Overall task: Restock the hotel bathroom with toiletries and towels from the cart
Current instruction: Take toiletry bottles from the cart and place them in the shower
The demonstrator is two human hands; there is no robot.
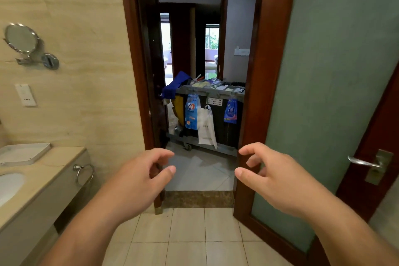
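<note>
Left hand (138,181), right hand (273,179) hover empty before seemingly cluttered cart (205,91).

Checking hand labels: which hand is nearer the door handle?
Right. The right hand is to the left of the door handle; the left hand is farther left, beyond the right one.

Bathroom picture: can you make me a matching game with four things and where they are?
Things:
1. round mirror
2. towel ring
3. cart
4. door handle

Places:
A. outside, past the doorway
B. on the end of the sink counter
C. on the door at the right
D. high on the left wall

Pairs: 1-D, 2-B, 3-A, 4-C
</note>
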